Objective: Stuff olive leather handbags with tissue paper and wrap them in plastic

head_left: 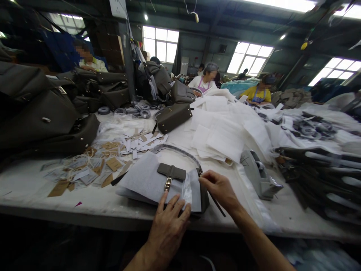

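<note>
A dark olive handbag (205,199) lies at the table's front edge, its front covered by pale grey wrapping paper (141,177). A flap tab (172,171) with a gold clasp (168,183) shows over the paper, and a wrapped handle (183,149) arches behind. My left hand (170,224) rests on the lower front with its fingers spread, the fingertips touching the paper just below the clasp. At the bag's upper right corner, by the handle's end, my right hand (218,188) is closed in a pinch; exactly which part is between the fingertips is hidden. A thin dark strap (217,205) hangs below it.
Tags (114,163) and paper strips lie left of the bag. A tape dispenser (259,175) stands at right, before stacked dark bags (324,184). White sheets (222,131) pile up behind, beside another handbag (173,117). More bags (34,109) crowd the left; several people work farther back.
</note>
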